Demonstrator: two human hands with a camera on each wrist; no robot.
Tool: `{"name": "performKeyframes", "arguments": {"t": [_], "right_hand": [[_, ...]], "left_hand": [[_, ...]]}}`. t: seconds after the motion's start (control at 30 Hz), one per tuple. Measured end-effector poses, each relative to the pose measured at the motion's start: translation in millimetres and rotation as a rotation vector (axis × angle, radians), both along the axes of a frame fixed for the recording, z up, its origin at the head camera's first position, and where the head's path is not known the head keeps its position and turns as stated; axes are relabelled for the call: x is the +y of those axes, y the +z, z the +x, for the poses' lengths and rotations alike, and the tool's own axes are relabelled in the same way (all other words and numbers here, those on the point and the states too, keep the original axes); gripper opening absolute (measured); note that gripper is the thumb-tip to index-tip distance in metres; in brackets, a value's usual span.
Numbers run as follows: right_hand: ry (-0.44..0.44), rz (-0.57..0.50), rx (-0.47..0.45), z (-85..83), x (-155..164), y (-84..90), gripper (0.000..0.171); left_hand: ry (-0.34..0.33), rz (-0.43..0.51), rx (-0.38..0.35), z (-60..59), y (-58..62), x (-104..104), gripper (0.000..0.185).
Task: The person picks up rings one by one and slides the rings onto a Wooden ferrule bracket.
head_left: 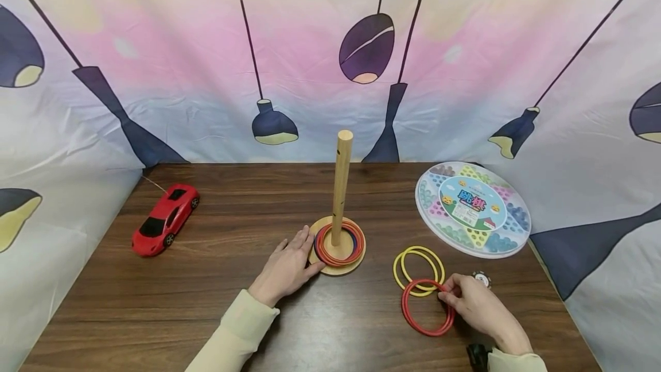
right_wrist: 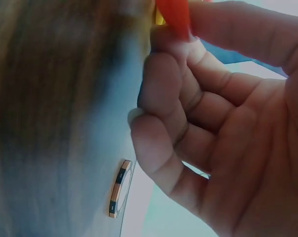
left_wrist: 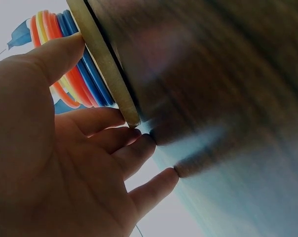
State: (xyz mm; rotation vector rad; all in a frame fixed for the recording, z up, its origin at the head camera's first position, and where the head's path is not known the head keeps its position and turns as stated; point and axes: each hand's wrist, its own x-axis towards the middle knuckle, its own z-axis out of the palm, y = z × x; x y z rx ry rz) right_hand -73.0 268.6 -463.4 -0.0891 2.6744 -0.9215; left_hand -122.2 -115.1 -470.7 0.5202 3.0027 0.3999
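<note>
A wooden ring-toss stand has a round base (head_left: 338, 271) and an upright peg (head_left: 342, 188). Around the foot of the peg lie stacked rings (left_wrist: 79, 81), orange, yellow, red and blue in the left wrist view. My left hand (head_left: 289, 268) rests at the base's left edge, fingers extended against the rim and thumb near the front. To the right of the stand, my right hand (head_left: 480, 306) pinches a red ring (head_left: 404, 306) between thumb and index finger. That ring overlaps two yellow rings (head_left: 396, 273) lying behind it on the table.
A poker chip (head_left: 482, 278) lies just beyond my right hand. Behind it is a round Chinese checkers box (head_left: 434, 228). A red toy car (head_left: 164, 220) stands at the left of the wooden table (head_left: 155, 314). A printed curtain (head_left: 310, 45) hangs along the back.
</note>
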Motion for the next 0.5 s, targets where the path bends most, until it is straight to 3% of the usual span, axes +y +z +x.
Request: {"name": "performKeyframes", "arguments": {"t": [0.5], "right_hand": [[-0.014,-0.050,0.055,-8.7,-4.6,0.9,0.011]], "left_hand": [[0.002,-0.013,0.004,-0.3,-0.5,0.2,0.077]]}}
